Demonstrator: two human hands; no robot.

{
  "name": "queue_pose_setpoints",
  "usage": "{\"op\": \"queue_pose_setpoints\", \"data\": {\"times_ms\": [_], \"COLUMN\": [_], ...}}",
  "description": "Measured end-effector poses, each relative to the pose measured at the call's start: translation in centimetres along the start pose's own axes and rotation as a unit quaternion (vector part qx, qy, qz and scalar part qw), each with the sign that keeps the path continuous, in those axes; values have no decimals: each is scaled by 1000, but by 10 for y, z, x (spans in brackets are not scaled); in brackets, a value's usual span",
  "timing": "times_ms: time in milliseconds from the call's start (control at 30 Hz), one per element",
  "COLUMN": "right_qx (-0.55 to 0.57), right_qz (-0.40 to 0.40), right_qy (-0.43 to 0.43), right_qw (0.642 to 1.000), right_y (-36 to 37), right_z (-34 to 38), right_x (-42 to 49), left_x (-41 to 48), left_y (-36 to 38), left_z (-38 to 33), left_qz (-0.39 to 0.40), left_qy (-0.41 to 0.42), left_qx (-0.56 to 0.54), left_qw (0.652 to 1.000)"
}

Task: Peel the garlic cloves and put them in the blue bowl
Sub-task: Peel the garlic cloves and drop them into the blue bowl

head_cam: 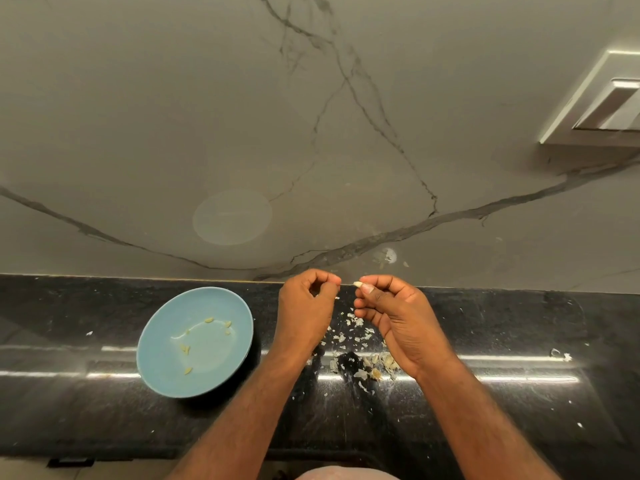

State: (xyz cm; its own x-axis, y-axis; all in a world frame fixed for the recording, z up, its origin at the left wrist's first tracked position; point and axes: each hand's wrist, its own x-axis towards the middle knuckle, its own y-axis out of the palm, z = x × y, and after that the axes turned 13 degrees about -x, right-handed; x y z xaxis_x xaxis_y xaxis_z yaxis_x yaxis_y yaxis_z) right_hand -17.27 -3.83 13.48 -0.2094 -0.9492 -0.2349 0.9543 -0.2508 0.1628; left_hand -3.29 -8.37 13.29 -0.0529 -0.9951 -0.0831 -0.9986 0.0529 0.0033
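1. Black stone is serving as the table [485, 393]. The blue bowl [152, 344] is sitting on it to the left of both hands, holding a few peeled cloves [209, 320].
2. The right hand [391, 320] is pinching a garlic clove [357, 284] at its fingertips, so this grip is closed on the clove. It is holding the clove up above the table, near the wall, well apart from the bowl.
3. The left hand [308, 306] is hovering just beside the clove with fingers curled and thumb meeting forefinger. Its grip is closed, and no skin is showing between them that I can make out.
4. Scraps of skin [349, 327] are lying scattered on the table between and below the hands. A small heap of garlic pieces [381, 363] is sitting by the right wrist; whether these are whole cloves or husks is hard to tell.
5. The peeling step seems to be in hand, and this clove is looking pale and mostly bare.
6. The next move is likely calling for a check for clinging skin, then carrying the clove leftward past the left hand and letting it go over the bowl.
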Motion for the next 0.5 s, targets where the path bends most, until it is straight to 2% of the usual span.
{"op": "queue_pose_setpoints", "data": {"times_ms": [67, 133, 200, 300, 367, 500], "right_qx": [-5, -15, -30, -42, -50, -101], "right_qz": [4, 7, 9, 12, 13, 0], "right_qy": [-9, -17, -23, -27, -34, -51], "right_qw": [1000, 1000, 999, 999, 998, 994], "right_y": [0, 0, 0, 0, -1, -3], "right_z": [0, 1, 1, 1, 2, 2], "right_x": [0, 0, 0, 0, 0, 0], "left_x": [0, 0, 0, 0, 0, 0], "left_y": [0, -1, -2, -3, -4, -5], "left_z": [-4, -6, -7, -9, -10, -12], "left_qz": [9, 56, 95, 108, 119, 116], "left_qy": [-26, -78, -128, -173, -183, -165], "left_qx": [-35, -85, -140, -228, -247, -220], "left_qw": [999, 992, 977, 952, 944, 955]}}
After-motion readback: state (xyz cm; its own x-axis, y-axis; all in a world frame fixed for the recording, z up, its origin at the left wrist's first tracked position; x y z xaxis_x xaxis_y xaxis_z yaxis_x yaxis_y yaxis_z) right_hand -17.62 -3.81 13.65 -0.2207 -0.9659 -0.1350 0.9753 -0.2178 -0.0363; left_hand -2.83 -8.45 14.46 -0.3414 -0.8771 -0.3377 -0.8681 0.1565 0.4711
